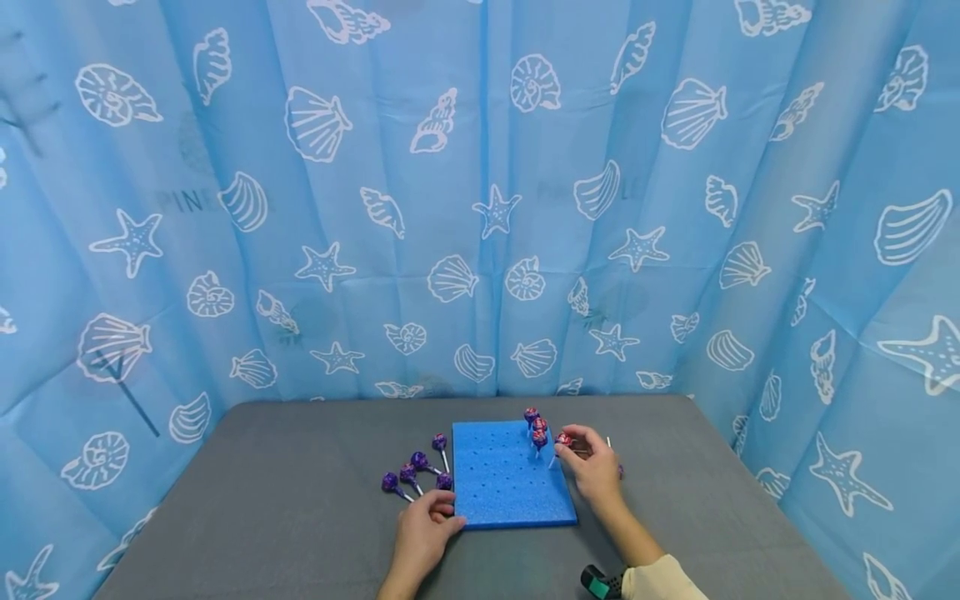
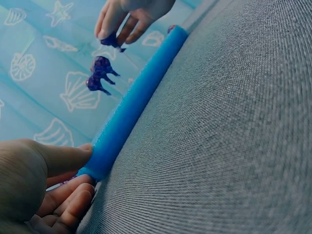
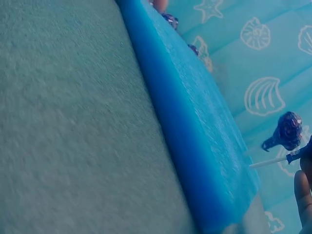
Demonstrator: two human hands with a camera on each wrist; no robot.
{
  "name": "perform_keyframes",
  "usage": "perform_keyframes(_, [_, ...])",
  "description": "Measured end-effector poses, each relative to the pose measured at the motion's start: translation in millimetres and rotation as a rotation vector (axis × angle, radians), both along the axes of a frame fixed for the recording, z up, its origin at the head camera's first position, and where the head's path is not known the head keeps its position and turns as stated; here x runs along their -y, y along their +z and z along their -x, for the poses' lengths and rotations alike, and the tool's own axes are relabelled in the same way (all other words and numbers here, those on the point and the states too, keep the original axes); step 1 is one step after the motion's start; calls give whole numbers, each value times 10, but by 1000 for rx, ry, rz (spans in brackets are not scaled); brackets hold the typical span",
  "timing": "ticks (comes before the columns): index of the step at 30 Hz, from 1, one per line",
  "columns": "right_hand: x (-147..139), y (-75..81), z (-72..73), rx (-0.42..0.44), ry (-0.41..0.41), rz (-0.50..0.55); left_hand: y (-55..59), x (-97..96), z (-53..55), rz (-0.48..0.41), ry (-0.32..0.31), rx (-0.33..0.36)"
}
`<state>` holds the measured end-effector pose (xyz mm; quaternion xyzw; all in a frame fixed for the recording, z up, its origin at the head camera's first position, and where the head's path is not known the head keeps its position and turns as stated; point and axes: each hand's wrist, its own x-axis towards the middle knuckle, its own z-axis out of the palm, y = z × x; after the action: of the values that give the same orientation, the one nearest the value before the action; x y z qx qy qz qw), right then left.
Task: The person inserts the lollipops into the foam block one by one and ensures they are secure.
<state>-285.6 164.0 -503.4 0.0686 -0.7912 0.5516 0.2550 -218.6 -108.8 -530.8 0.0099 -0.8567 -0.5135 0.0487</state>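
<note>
A flat blue foam board with rows of small holes lies on the grey table. At its front left corner, my left hand grips the edge between thumb and curled fingers. Over the right edge, my right hand pinches a lollipop by its wrapped head. That lollipop's white stick points down to the board, its tip at the surface. Three wrapped lollipops stand upright in the board's back right part, just left of my right hand.
Several purple-wrapped lollipops lie loose on the table left of the board. Another lollipop lies to the right, partly hidden behind my right hand. A blue curtain with white shell prints hangs behind the grey table.
</note>
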Motion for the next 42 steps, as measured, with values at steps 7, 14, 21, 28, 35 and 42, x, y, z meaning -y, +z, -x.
perform_keyframes(7, [93, -42, -33, 41, 29, 78, -14, 3, 1, 5, -5, -26])
perform_keyframes(14, [163, -86, -32, 21, 6, 134, -11, -3, 11, 3, 5, 5])
perform_keyframes(21, [204, -105, -33, -6, -7, 146, -20, -3, 10, 2, 8, -12])
perform_keyframes(28, [210, -135, -24, 1, -23, 149, -26, -1, 2, -2, 5, -35])
perform_keyframes(35, [249, -56, -106, 26, -17, 121, -34, 2, 2, 6, 4, -48])
perform_keyframes(42, [359, 177, -308, -29, -27, 64, -45, 1, 9, 5, 4, -47])
